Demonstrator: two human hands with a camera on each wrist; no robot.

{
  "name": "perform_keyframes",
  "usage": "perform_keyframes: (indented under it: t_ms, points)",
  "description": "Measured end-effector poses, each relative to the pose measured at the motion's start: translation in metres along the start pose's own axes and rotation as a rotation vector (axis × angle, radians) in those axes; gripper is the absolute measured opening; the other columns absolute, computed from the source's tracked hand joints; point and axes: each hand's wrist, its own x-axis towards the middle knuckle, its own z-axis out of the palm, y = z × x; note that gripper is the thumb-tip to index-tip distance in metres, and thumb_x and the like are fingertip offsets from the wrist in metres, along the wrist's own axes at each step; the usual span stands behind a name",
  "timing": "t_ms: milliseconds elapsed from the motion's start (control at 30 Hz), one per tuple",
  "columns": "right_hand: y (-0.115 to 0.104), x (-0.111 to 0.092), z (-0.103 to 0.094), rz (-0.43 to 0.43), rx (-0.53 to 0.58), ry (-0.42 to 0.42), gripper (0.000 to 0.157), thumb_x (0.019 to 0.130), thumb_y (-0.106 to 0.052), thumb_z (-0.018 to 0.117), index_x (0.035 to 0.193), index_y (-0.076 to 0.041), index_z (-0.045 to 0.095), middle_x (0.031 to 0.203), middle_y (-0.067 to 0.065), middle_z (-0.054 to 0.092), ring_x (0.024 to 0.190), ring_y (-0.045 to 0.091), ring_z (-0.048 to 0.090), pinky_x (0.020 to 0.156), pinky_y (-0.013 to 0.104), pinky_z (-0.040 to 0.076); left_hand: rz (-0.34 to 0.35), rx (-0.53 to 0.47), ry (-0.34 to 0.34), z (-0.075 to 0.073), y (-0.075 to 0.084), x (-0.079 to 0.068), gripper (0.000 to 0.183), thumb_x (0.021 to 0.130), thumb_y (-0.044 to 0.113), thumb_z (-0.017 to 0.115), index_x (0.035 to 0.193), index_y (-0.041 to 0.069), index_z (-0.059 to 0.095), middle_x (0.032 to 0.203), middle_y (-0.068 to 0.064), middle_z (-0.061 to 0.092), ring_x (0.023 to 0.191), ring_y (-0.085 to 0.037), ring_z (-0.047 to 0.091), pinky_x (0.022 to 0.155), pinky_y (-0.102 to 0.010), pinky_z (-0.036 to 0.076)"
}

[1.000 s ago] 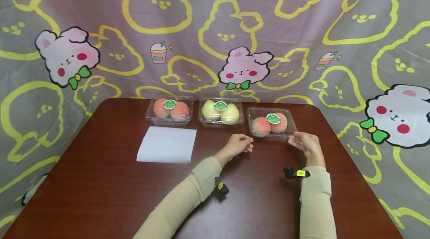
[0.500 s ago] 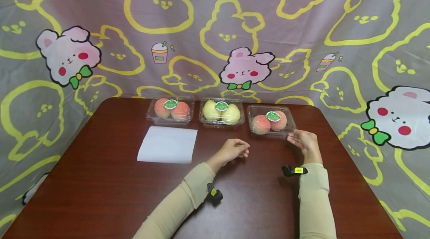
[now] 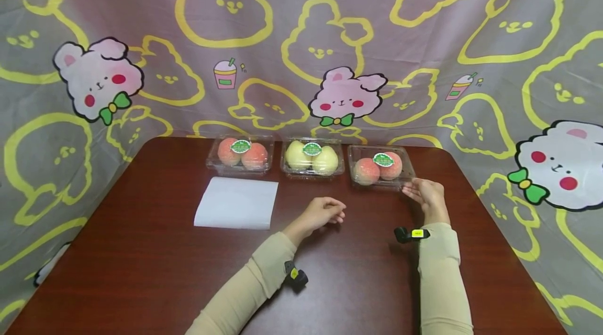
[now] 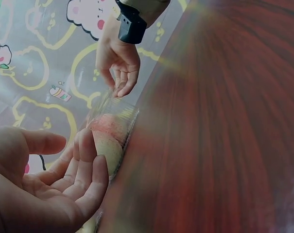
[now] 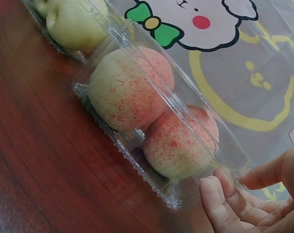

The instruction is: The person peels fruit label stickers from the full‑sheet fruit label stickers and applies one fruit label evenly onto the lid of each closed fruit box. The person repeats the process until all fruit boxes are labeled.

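A clear plastic fruit box (image 3: 382, 167) with two peaches and a green label stands at the back right of the table. My right hand (image 3: 427, 196) pinches its near right corner between thumb and fingers; in the right wrist view the fingertips (image 5: 212, 187) sit right at the box's end. My left hand (image 3: 322, 213) hovers over the table, in front of and left of this box. Its fingers are relaxed and loosely bent, holding nothing, and in the left wrist view the palm (image 4: 54, 194) shows.
To the left stand a clear box of pale yellow fruits (image 3: 312, 158) and another with pinkish-red fruits (image 3: 241, 154). A white paper sheet (image 3: 237, 203) lies in front of them on the brown table (image 3: 141, 272). A patterned curtain (image 3: 264, 21) hangs close behind.
The peach box has shifted back slightly and turned straighter, with my right hand at its corner. My left hand has drawn away from it, towards the left and nearer to me.
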Motion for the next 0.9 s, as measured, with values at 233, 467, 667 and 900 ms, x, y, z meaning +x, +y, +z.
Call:
perform_keyframes:
  t_ms: [233, 467, 667, 900]
  points:
    - [-0.002, 0.003, 0.003, 0.019, 0.018, 0.004, 0.040, 0.098, -0.008, 0.043, 0.136, 0.006, 0.039, 0.060, -0.006, 0.066, 0.059, 0.006, 0.069, 0.066, 0.023, 0.060, 0.026, 0.007, 0.001, -0.005, -0.002, -0.003, 0.027, 0.097, 0.006, 0.052, 0.115, -0.012, 0.061, 0.101, -0.032, 0.069, 0.066, -0.002, 0.062, 0.078, -0.031, 0.060]
    - [-0.005, 0.010, 0.007, 0.025, 0.041, 0.021, 0.015, 0.097, -0.007, 0.043, 0.109, -0.001, 0.052, 0.058, -0.005, 0.067, 0.058, 0.006, 0.069, 0.067, 0.024, 0.060, 0.024, -0.003, 0.012, -0.010, -0.001, -0.003, 0.027, 0.096, 0.006, 0.053, 0.114, -0.012, 0.061, 0.100, -0.030, 0.069, 0.065, -0.001, 0.061, 0.078, -0.031, 0.060]
    - [-0.005, 0.014, 0.010, 0.014, 0.001, 0.075, 0.025, 0.097, -0.007, 0.043, 0.119, 0.004, 0.051, 0.054, -0.006, 0.064, 0.053, 0.006, 0.067, 0.062, 0.024, 0.060, 0.023, 0.020, 0.027, -0.012, 0.002, -0.004, 0.027, 0.096, 0.006, 0.053, 0.114, -0.012, 0.061, 0.100, -0.030, 0.069, 0.064, -0.001, 0.061, 0.078, -0.031, 0.060]
    - [-0.002, 0.004, 0.014, -0.176, -0.511, 0.277, 0.042, 0.099, -0.022, 0.043, 0.125, 0.009, 0.057, 0.058, 0.003, 0.066, 0.060, 0.010, 0.069, 0.081, 0.033, 0.059, 0.066, 0.062, 0.081, -0.027, 0.010, -0.005, 0.026, 0.096, 0.006, 0.055, 0.112, -0.013, 0.062, 0.099, -0.032, 0.068, 0.067, -0.007, 0.066, 0.079, -0.035, 0.060]
